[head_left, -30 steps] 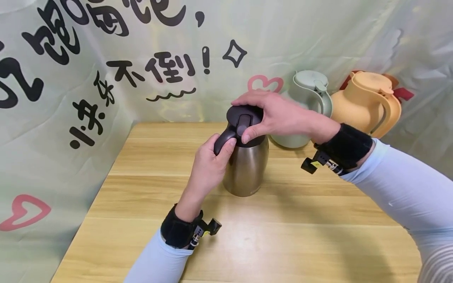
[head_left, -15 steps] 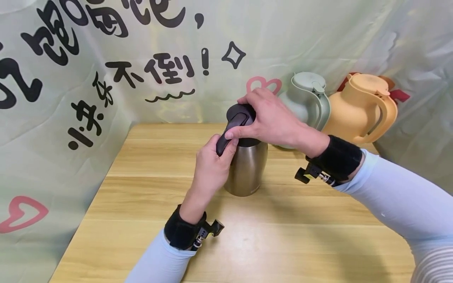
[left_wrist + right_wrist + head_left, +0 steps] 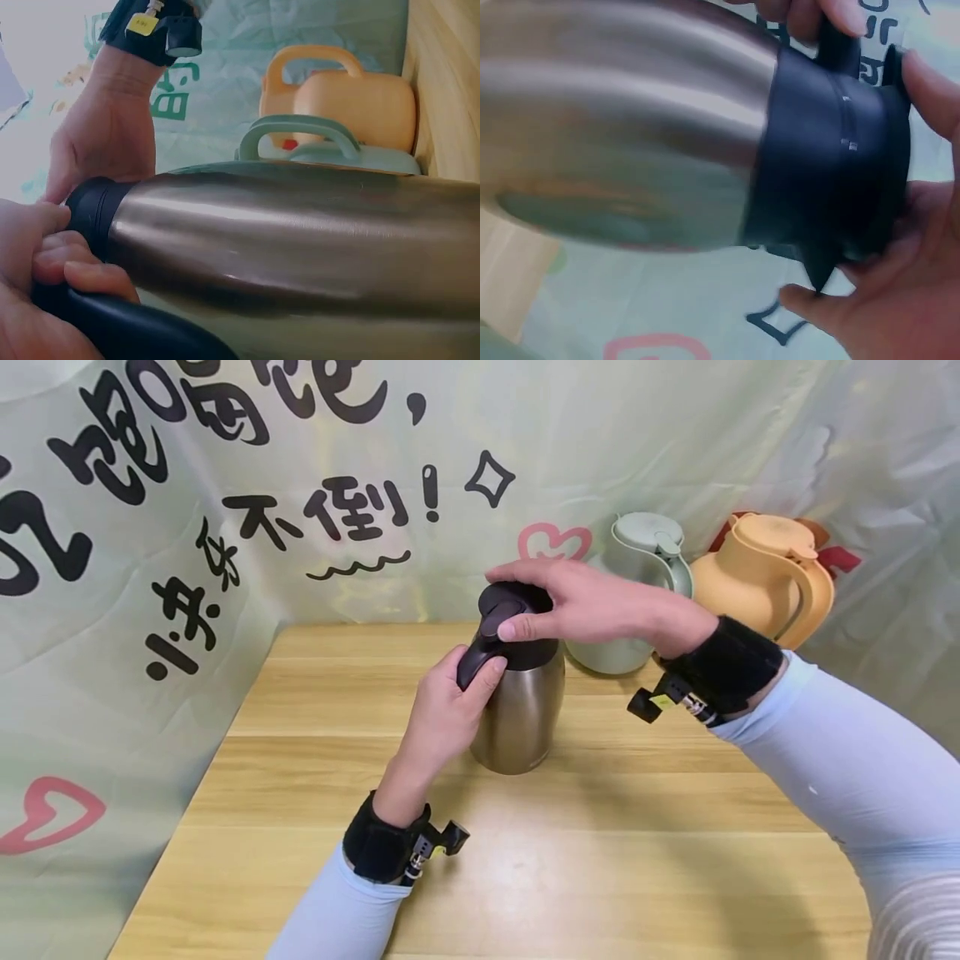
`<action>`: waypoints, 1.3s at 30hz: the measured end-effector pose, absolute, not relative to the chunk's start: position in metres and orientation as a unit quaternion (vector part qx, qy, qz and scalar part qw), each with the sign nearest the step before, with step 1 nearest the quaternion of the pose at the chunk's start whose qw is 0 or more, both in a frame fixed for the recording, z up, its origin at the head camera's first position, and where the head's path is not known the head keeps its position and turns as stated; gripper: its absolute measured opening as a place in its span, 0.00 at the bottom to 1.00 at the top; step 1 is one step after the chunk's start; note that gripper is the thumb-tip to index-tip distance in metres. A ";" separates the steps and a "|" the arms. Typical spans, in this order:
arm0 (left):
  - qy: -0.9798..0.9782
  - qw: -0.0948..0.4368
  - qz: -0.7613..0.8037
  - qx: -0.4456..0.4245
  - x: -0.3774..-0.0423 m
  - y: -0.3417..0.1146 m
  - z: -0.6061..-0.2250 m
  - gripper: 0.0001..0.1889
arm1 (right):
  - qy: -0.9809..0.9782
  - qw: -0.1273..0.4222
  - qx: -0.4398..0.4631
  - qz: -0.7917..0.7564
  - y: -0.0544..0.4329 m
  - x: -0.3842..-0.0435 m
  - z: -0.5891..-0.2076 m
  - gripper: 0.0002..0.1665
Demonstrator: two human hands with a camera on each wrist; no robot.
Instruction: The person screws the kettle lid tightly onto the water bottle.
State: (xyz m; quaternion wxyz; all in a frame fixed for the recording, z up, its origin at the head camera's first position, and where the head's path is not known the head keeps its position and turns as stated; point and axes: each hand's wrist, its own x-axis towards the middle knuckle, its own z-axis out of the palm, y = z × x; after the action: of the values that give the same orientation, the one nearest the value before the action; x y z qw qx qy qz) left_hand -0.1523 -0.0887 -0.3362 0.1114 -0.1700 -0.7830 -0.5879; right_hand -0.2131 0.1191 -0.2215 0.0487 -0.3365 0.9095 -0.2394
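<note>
A brushed-steel thermal jug (image 3: 521,718) stands upright on the wooden table, with a black collar and lid. My left hand (image 3: 450,702) grips its black handle (image 3: 470,665), thumb along the top. Over the black lid (image 3: 493,599) lies my right hand (image 3: 600,606), its thumb on the lid's lever and its fingers reaching round the far edge. The lever points towards the handle. In the right wrist view the thumb and fingers span the lid (image 3: 889,172), and the black pointed spout (image 3: 819,270) sticks out near a fingertip. The left wrist view shows the steel body (image 3: 300,232) up close.
Behind and right of the jug stand a pale green jug (image 3: 611,656) and an orange jug (image 3: 750,577), partly hidden by the right arm. A printed cloth (image 3: 337,435) hangs at the table's back and left edges.
The lid's lever has turned clockwise, from pointing towards the person to pointing at the handle. My right thumb swung left with it, then moved back slightly up and right. The left hand keeps its grip.
</note>
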 end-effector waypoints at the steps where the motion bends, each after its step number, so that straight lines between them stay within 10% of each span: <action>1: -0.784 0.115 -0.586 -0.168 -0.152 -0.088 -0.336 0.16 | 0.907 0.049 -0.337 -0.247 0.119 -0.214 -0.222 0.43; 23: -0.812 0.142 -0.559 -0.091 -0.145 -0.080 -0.335 0.20 | 0.905 -0.098 -0.261 -0.321 0.109 -0.192 -0.255 0.45; 39: -0.788 0.173 -0.583 -0.098 -0.153 -0.090 -0.338 0.18 | 0.854 -0.149 -0.269 -0.419 0.133 -0.184 -0.313 0.73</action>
State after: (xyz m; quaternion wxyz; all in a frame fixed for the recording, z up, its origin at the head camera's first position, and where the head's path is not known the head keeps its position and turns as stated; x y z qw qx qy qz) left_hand -0.1529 -0.0896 -0.3382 0.1727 -0.0984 -0.7877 -0.5832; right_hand -0.1838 0.1332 -0.3132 -0.1486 -0.2688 0.8542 -0.4195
